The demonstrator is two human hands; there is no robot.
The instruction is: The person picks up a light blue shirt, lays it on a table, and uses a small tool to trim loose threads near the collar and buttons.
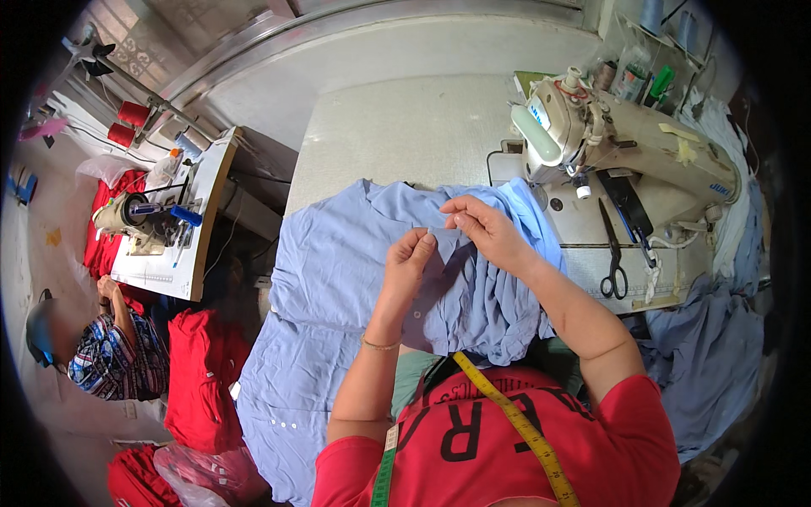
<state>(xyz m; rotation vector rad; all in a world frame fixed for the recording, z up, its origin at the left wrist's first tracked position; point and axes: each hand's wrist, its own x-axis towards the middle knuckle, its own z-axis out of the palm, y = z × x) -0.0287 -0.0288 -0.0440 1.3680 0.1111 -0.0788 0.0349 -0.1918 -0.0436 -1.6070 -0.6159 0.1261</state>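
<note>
On the far left, a co-worker (pixel 118 359) in a patterned top sits beside a smaller worktop (pixel 213 182) carrying a sewing machine (pixel 118 216). Nearer, red cloth (pixel 203 376) lies heaped. To its right is the light-blue garment (pixel 317 304), spread over the near part of the main worktop (pixel 359 127) and hanging down its near side. Its long axis runs from far to near, slanting left at the near end, where small white buttons (pixel 283 424) show; which end is the neck I cannot tell. Its right part is bunched into folds.

Above it, the left hand (pixel 405 264) points far and slightly right, its grip narrow. Just beside it, the right hand (pixel 490 235) points left, its grip also narrow; whether either holds something thin I cannot tell. Nearer, a yellow tape measure (pixel 507 407) crosses a red shirt (pixel 612 456).

Farther right, black scissors (pixel 610 241) lie with blades pointing far, beside a larger sewing machine (pixel 659 144) whose needle end is at its left. Blue-grey cloth (pixel 705 363) hangs at the near right.
</note>
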